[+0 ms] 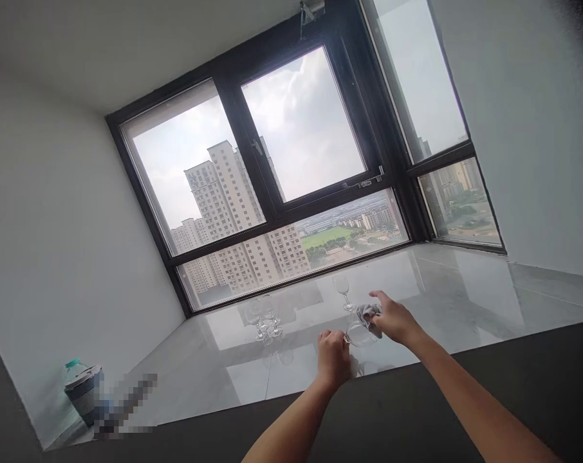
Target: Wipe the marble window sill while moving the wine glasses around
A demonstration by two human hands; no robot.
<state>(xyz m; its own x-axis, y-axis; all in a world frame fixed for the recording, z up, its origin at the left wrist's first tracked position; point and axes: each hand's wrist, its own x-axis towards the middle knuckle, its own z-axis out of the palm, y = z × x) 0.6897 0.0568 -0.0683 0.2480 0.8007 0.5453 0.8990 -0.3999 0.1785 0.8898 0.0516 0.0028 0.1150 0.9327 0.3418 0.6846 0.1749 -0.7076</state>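
My left hand [334, 357] is closed around the stem end of a clear wine glass [360, 334], which is tipped on its side above the glossy sill. In my right hand [396, 319] a crumpled grey cloth [370, 319] is bunched at the rim of that glass, with the index finger stretched out. Just beyond the cloth, another wine glass [342, 290] stands upright. To the left, several stemmed glasses [262, 318] stand close together. The fingertips of my left hand are partly hidden from view.
The tiled window sill [301, 370] reflects the light and ends at a front edge near my forearms. A dark-framed window [267, 222] rises behind the glasses. At the far left sits a dark bucket-like container [83, 392] with a greenish top, beside a blurred-out patch.
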